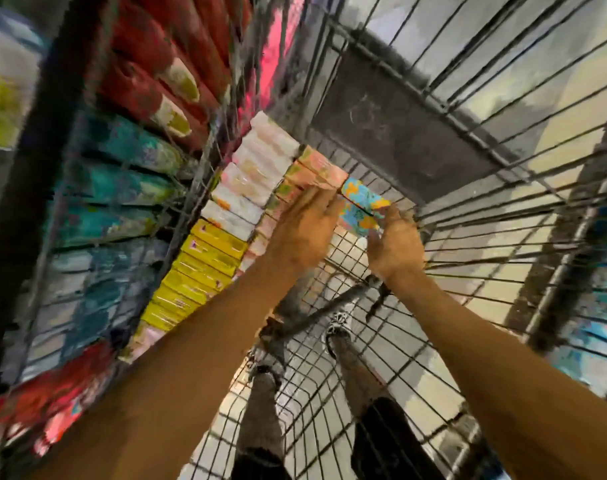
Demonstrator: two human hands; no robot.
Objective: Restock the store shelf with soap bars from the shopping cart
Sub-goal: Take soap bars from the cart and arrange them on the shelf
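Observation:
Both my arms reach down into the wire shopping cart point(468, 244). My right hand point(395, 247) grips a blue soap bar box with orange flowers point(361, 207) near the cart's far end. My left hand point(305, 230) lies with straight fingers on a row of pink soap boxes point(321, 168) right beside the blue one. Along the cart's left wall stand rows of white soap packs point(253, 178) and yellow soap boxes point(205, 265). The frame is blurred by motion.
Outside the cart's left side, store shelves point(122, 150) hold red, teal and pink packaged goods. A dark panel point(392, 133) forms the cart's far end. Through the cart's mesh floor I see my legs and shoes on the tiled floor point(416, 375).

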